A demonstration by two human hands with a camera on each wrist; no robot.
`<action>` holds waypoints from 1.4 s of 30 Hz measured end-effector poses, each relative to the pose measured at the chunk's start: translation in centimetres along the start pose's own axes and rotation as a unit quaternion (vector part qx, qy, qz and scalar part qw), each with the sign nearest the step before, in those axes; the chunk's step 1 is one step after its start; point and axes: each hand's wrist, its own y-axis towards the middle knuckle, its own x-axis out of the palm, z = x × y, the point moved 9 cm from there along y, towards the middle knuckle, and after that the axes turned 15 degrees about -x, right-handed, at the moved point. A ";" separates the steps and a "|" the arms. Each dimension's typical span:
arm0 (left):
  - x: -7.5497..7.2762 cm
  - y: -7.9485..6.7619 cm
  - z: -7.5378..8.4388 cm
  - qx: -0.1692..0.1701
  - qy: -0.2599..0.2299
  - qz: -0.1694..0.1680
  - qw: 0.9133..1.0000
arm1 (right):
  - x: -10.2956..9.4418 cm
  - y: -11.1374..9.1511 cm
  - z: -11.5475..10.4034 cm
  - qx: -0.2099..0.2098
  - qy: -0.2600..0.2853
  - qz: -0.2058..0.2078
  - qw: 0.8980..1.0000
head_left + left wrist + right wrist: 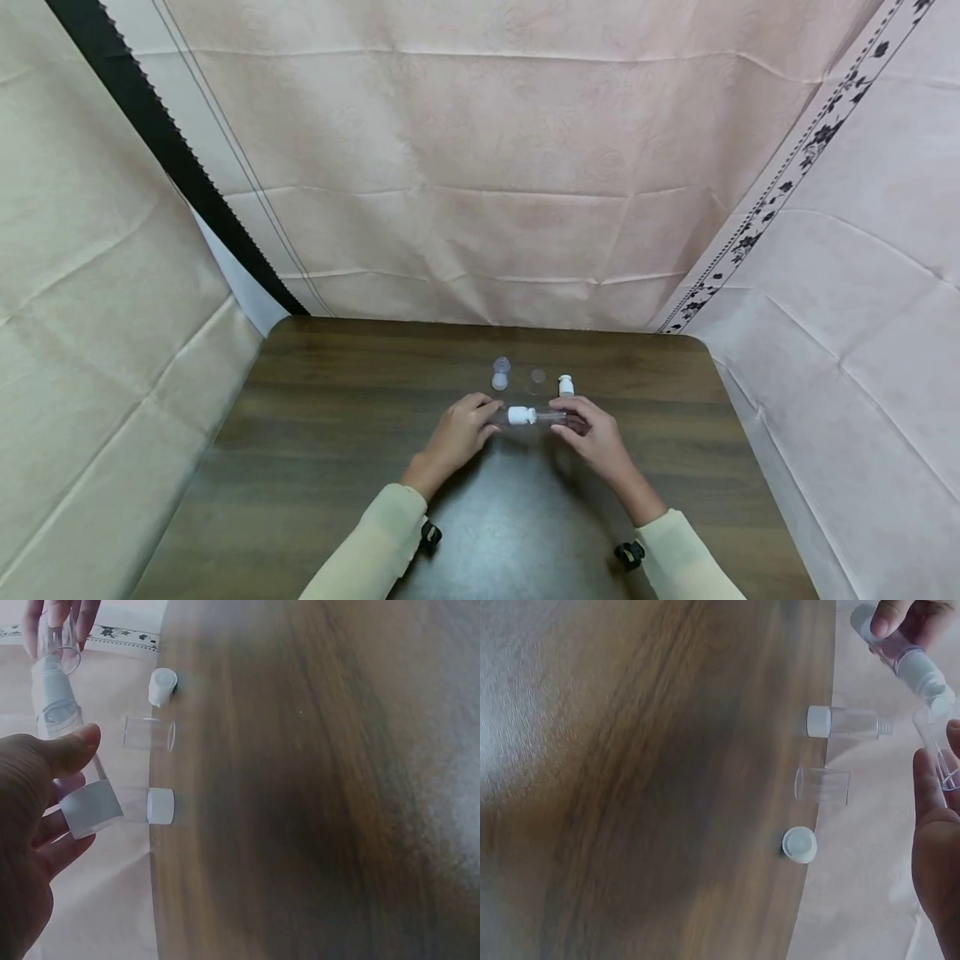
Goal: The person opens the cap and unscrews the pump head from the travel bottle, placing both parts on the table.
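My left hand (456,429) grips a small clear pump bottle (52,690) with a white base and a white pump top. The bottle lies nearly level, its pump pointing toward my right hand (596,437). A clear cap (939,750) is held in my right hand's fingers, its open end facing the pump. In the left wrist view the cap's rim is right at the pump's tip; whether it goes over the tip I cannot tell. Part of the bottle's body is hidden behind my left thumb.
Beyond my hands, a second clear bottle (853,722) with a white base stands without a pump. A loose clear cap (823,785) and a white pump top (800,844) stand beside it on the wooden table (315,467). Cloth sheets (480,167) hang behind the table's far edge.
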 end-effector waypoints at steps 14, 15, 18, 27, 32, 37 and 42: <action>-0.4 -0.4 -1.6 -0.036 -0.020 0.007 0.999 | 1.3 1.2 0.7 -0.035 -0.218 -0.106 0.970; -0.4 -0.4 -1.6 -0.037 -0.021 0.007 0.999 | 1.5 1.2 1.1 -0.028 -0.224 -0.115 0.967; -0.3 -0.4 -1.8 -0.040 -0.023 0.008 0.999 | 2.2 1.4 1.7 -0.017 -0.237 -0.142 0.961; -0.8 -0.5 -2.0 -0.046 -0.026 0.032 0.998 | 4.0 1.6 2.6 -0.046 -0.273 -0.176 0.945; -0.8 -0.6 -2.2 -0.049 -0.028 0.033 0.998 | 4.9 1.2 3.2 -0.034 -0.283 -0.196 0.938; -0.8 -0.6 -2.3 -0.051 -0.037 0.033 0.997 | 5.6 0.8 3.9 -0.015 -0.283 -0.214 0.935; -0.4 -0.6 -2.4 -0.058 -0.037 0.022 0.997 | 6.0 0.4 4.2 -0.015 -0.278 -0.216 0.936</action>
